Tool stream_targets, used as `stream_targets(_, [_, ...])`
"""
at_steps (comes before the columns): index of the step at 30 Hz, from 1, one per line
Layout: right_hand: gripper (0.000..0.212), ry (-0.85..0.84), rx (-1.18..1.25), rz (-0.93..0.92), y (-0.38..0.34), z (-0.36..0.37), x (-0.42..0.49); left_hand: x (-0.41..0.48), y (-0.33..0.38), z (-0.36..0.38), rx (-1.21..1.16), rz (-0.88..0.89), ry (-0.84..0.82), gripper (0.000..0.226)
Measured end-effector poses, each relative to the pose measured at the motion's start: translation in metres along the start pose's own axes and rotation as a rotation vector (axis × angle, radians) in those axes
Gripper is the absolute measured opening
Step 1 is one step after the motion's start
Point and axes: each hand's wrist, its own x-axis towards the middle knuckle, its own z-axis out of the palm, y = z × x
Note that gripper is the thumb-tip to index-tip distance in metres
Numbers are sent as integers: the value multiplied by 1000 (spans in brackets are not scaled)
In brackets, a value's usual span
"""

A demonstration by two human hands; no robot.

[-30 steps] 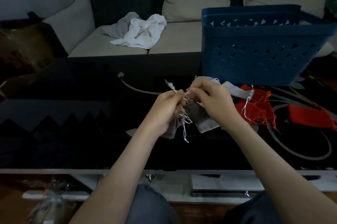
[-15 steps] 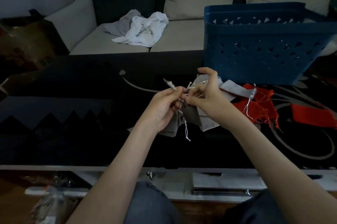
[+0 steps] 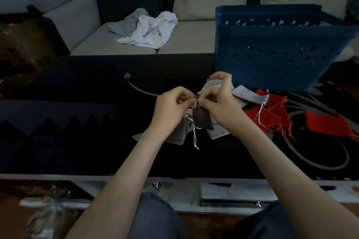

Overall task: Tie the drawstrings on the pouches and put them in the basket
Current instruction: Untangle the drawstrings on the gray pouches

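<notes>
Head view. Pale sofa (image 3: 194, 42) at back, crumpled white cloth (image 3: 153, 30) on its seat. Dark glossy tabletop (image 3: 87, 122) in front, blue basket (image 3: 272, 59) standing at its far right. Left hand (image 3: 171, 108) and right hand (image 3: 220, 102) raised over mid-tabletop, fingertips almost touching, each pinching the white drawstring (image 3: 194, 103) of a dark grey pouch (image 3: 202, 120). Pouch hanging just below the fingers, neck gathered. Lighter grey pouches (image 3: 244, 95) lying under and beside the hands, one cord trailing toward the near edge. Red pouches (image 3: 272, 114) in a loose heap right of the hands, near the basket's front wall. Basket contents not visible.
</notes>
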Motion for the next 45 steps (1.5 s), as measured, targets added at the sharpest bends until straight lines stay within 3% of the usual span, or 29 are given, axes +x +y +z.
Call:
stream_targets(2, [47, -1, -76, -23, 2, -1, 1, 1, 2, 1, 200, 118, -41, 5])
stream_targets(4, [40, -14, -142, -42, 3, -1, 2, 3, -1, 3, 279, 112, -75, 4])
stream_targets(8, [22, -66, -164, 13, 1, -3, 2, 1, -6, 6, 337, 135, -29, 11])
stream_targets(14, [25, -97, -58, 140, -1, -9, 5, -2, -2, 8, 413, 352, 57, 22])
stream_targets(18, [19, -176, -146, 177, -1, -12, 4, -3, 1, 11, 516, 499, 122, 16])
stream_targets(32, [4, -123, -13, 233, -3, -14, 0, -7, 1, 9, 284, 374, 7, 5])
stream_targets(37, [13, -96, 3, 267, 0, -19, 5, -7, -5, 8, 231, 357, -13, 7])
stream_targets(45, [12, 4, 156, 206, -1, -15, 5, -7, -5, 8, 201, 353, -26, 7])
